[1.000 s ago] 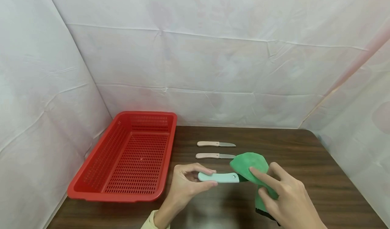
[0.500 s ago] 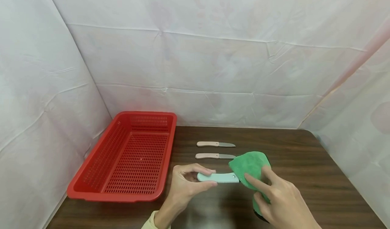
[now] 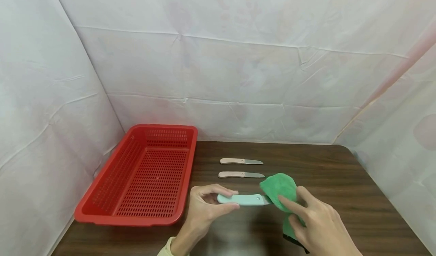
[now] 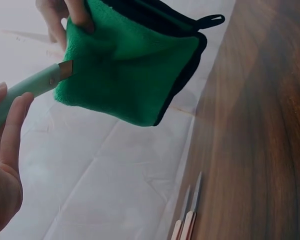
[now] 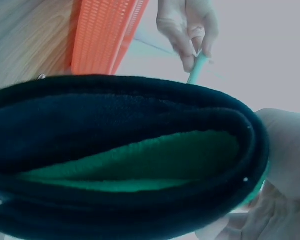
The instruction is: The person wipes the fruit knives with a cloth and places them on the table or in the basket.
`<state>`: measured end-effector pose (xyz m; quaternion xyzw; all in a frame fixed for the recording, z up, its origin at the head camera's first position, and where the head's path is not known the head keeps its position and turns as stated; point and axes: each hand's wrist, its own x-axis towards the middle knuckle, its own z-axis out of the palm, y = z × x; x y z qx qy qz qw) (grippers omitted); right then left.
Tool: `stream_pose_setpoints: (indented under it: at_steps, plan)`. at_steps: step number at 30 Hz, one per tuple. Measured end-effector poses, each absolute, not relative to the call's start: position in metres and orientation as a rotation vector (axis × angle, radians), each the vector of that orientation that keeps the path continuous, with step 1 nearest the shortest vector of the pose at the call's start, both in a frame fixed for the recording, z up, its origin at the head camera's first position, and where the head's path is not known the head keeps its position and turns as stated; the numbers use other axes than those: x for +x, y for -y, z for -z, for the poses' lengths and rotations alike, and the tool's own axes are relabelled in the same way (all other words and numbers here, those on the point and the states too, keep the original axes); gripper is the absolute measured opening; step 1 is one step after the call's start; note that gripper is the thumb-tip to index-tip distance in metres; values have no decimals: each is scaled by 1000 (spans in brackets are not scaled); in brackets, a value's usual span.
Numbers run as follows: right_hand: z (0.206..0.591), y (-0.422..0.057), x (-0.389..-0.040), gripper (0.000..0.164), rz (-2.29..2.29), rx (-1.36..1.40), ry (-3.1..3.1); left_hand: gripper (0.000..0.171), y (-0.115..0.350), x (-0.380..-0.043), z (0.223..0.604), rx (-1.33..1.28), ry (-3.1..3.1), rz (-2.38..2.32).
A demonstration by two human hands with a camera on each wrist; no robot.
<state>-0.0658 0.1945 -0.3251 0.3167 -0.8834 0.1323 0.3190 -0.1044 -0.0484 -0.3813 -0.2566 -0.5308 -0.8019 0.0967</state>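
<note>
My left hand pinches the pale mint handle of a knife between thumb and fingers, its blade pointing right. My right hand grips a folded green cloth with dark edging, wrapped over the blade. Only a short stretch of metal shows between handle and cloth; the rest of the blade is hidden inside the folds. In the left wrist view the cloth hangs down with a dark loop at one corner. The right wrist view looks into the folds of the cloth, the left hand beyond.
Two small knives with pale pinkish handles, a far one and a nearer one, lie parallel on the dark wooden table, blades to the right. A red perforated basket stands on the left. White sheeting encloses the back and sides.
The cloth slid left over the blade up to the handle, then back right, uncovering a little metal. My left hand with the knife shifted very slightly left.
</note>
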Motion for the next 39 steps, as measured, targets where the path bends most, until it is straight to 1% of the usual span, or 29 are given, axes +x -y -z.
stream_pose_setpoints:
  at_steps: [2,6,9,12,20,22,24,26,27,30,33,34,39]
  plan:
    - [325,-198,-64,42,-363,818,2352,24,51,-103,381,-742,1586,2373]
    - [324,-204,-62,48,-355,759,2401,24,56,-100,381,-674,1639,2370]
    - [324,-207,-62,49,-354,746,2394,25,58,-100,379,-644,1663,2374]
    - [324,-208,-63,45,-374,757,2377,25,58,-100,379,-661,1662,2365]
    - [324,-210,-62,41,-381,703,2402,24,57,-101,381,-739,1630,2372]
    - [322,-211,-63,31,-402,698,2392,24,57,-101,381,-746,1633,2372]
    - [320,-212,-63,28,-418,683,2394,24,57,-102,381,-752,1634,2370]
    - [318,-213,-62,31,-428,673,2393,23,58,-101,381,-754,1640,2366]
    - [317,-213,-62,35,-445,667,2391,23,58,-102,381,-756,1644,2360]
    - [314,-213,-61,28,-437,642,2390,23,58,-102,380,-762,1656,2344]
    - [310,-212,-61,34,-447,639,2380,23,57,-102,380,-768,1661,2330]
    - [309,-212,-61,39,-439,637,2380,23,57,-102,381,-774,1654,2332]
    - [304,-212,-62,36,-447,657,2350,22,54,-104,381,-838,1591,2346]
